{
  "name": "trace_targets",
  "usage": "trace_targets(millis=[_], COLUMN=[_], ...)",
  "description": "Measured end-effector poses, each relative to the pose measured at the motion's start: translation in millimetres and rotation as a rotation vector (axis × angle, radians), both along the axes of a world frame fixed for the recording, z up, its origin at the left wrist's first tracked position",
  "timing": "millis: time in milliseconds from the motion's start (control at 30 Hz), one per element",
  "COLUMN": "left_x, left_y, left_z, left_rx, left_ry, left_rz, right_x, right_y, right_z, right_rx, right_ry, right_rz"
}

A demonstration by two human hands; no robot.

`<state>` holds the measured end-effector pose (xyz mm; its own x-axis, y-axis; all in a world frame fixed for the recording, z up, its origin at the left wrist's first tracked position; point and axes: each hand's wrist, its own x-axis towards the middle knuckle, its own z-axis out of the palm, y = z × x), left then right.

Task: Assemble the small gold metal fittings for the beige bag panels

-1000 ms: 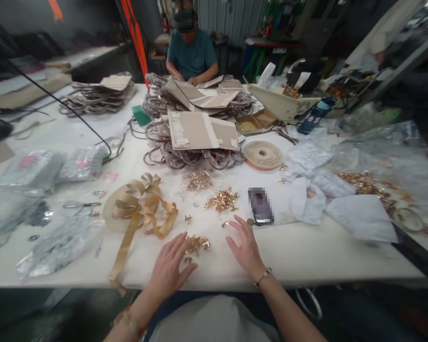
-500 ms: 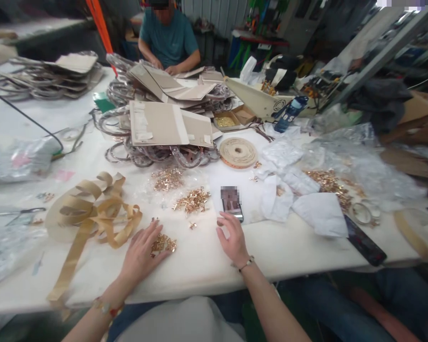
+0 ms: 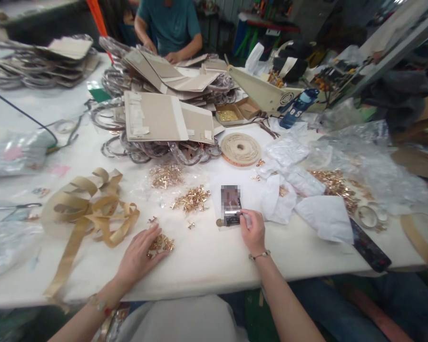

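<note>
Shiny gold metal bits (image 3: 163, 244) lie heaped by the loose left hand (image 3: 138, 253); another pile (image 3: 193, 198) waits past its fingers. Right hand (image 3: 254, 232) curled, grip unclear.

Small shiny gold-coloured fittings (image 3: 165, 243) are lying loosely heaped at near left, while a lit phone (image 3: 231, 208) is lying flat, farther right.

On our worktop (image 3: 207, 266), a pile of fittings (image 3: 161, 243) lies just right of our left hand (image 3: 140, 251), with ribbon (image 3: 69, 256) to that hand's left and a phone (image 3: 231, 204) just ahead and left of our right hand (image 3: 253, 231). Ahead, between the hands, we have two more heaps (image 3: 193, 198), with stacked boards (image 3: 153, 116) behind them; a tape roll (image 3: 239, 154) sits beyond the phone.
</note>
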<state>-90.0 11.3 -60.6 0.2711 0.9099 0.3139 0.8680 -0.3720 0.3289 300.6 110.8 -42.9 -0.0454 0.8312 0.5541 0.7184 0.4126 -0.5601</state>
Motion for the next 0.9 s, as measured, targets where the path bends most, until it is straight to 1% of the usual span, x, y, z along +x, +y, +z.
trace_targets(millis=[100, 167, 267, 367, 433, 467, 500, 567, 600, 667, 767, 833, 900], left_x=[-0.5, -0.8, -1.2, -2.8, -6.0, -8.4, -11.3, -17.5, -20.5, -24.9, -27.2, -26.6, -25.3], left_y=[-0.1, -1.5, -4.0, -2.1, 5.0, 10.4, 16.9, 31.5, 38.7, 50.1, 56.0, 53.7, 49.8], left_z=[5.6, 8.6, 10.1, 9.0, 8.7, 9.1, 10.0, 12.3, 13.2, 13.7, 12.2, 12.5, 15.3], left_rx=[-0.026, -0.039, -0.054, -0.088, -0.118, -0.138, -0.164, -0.243, -0.291, -0.37, -0.362, -0.335, -0.315], left_ry=[-0.049, -0.075, -0.132, -0.259, -0.328, -0.341, -0.343, -0.332, -0.329, -0.333, -0.345, -0.354, -0.362], left_rz=[-0.007, 0.022, 0.111, 0.247, 0.349, 0.38, 0.386, 0.347, 0.314, 0.295, 0.315, 0.348, 0.391], right_x=[1.7, 1.0, -6.9, -23.6, -36.5, -42.4, -47.3, -53.1, -53.6, -48.6, -26.3, -4.3, 17.8], right_y=[0.5, -0.7, -7.6, -22.0, -35.6, -43.3, -51.2, -66.9, -74.6, -90.2, -119.8, -147.4, -179.9], right_z=[0.7, 2.0, 4.7, 6.8, 7.8, 8.4, 9.1, 11.1, 12.3, 14.1, 11.0, 1.1, -15.8], right_rx=[0.019, 0.036, 0.039, -0.021, -0.073, -0.095, -0.114, -0.142, -0.154, -0.169, -0.154, -0.104, -0.045], right_ry=[-0.02, -0.038, -0.03, -0.001, 0.017, 0.025, 0.03, 0.034, 0.033, 0.029, 0.023, 0.043, 0.129], right_rz=[-0.005, 0.013, 0.056, 0.113, 0.164, 0.185, 0.196, 0.177, 0.149, 0.072, -0.086, -0.272, -0.581])
